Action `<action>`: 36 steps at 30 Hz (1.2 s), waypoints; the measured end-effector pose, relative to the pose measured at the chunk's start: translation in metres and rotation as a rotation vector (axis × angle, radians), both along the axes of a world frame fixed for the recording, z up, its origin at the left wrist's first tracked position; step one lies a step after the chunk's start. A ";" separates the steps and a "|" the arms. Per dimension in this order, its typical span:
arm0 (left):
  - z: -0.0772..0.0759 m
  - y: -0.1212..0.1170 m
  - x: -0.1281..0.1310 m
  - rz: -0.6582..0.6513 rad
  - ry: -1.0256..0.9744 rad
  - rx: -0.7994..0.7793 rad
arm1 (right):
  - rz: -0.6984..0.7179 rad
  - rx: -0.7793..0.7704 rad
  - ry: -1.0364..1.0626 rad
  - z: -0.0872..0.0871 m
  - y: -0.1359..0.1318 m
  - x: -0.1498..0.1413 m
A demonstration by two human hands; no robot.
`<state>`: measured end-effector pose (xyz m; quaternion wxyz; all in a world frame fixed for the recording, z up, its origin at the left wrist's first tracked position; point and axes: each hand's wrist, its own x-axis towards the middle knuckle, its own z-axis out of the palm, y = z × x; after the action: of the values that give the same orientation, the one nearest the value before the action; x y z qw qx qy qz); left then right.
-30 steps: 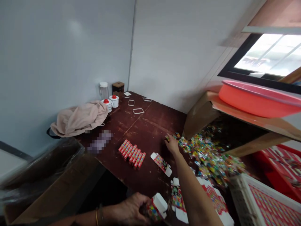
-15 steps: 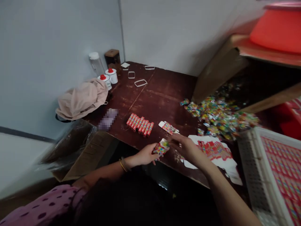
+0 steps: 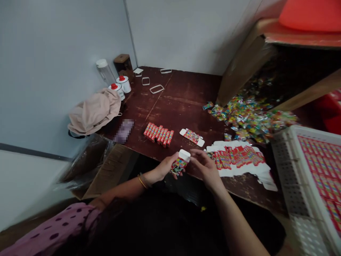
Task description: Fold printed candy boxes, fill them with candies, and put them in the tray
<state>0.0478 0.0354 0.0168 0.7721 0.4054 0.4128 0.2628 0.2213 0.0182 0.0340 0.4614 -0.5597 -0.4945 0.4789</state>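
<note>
My left hand (image 3: 165,167) grips a small printed candy box (image 3: 179,165) at the table's front edge. The box's white top flap (image 3: 184,154) stands up. Close beside the flap is my right hand (image 3: 206,166), its fingers loosely spread and nothing visible in them; I cannot tell whether the fingertips touch the box. Beyond the hands lies a flattened candy carton (image 3: 192,137) with white end flaps. A row of filled-out red candy boxes (image 3: 159,135) stands to its left. Overlapping flat cartons (image 3: 236,158) fan out to the right of my right hand.
Wrapped candies (image 3: 247,117) spill from a cardboard box (image 3: 237,67) at the right. A white plastic crate (image 3: 286,153) holds rows of red boxes. A pink cloth bag (image 3: 94,110), lidded mugs (image 3: 124,84) and a clear pitcher (image 3: 106,73) stand at the left.
The colourful wrapped piece at the box's mouth in my right fingers is out of sight now. My right hand has opened slightly, and the white flap shows plainly. The view has shifted a little.
</note>
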 end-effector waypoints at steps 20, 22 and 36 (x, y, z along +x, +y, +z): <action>0.001 0.008 -0.025 -0.198 -0.096 0.075 | 0.432 0.145 -0.310 0.021 0.020 -0.009; -0.001 0.005 -0.027 -0.206 -0.037 0.143 | 0.469 0.098 -0.291 0.021 0.025 -0.007; -0.006 0.001 -0.031 -0.053 0.196 0.439 | 0.127 0.167 -0.394 -0.046 0.001 -0.042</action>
<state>0.0166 0.0367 0.0108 0.6284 0.5979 0.4077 0.2853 0.1797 0.0196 -0.0123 0.3693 -0.5700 -0.6474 0.3459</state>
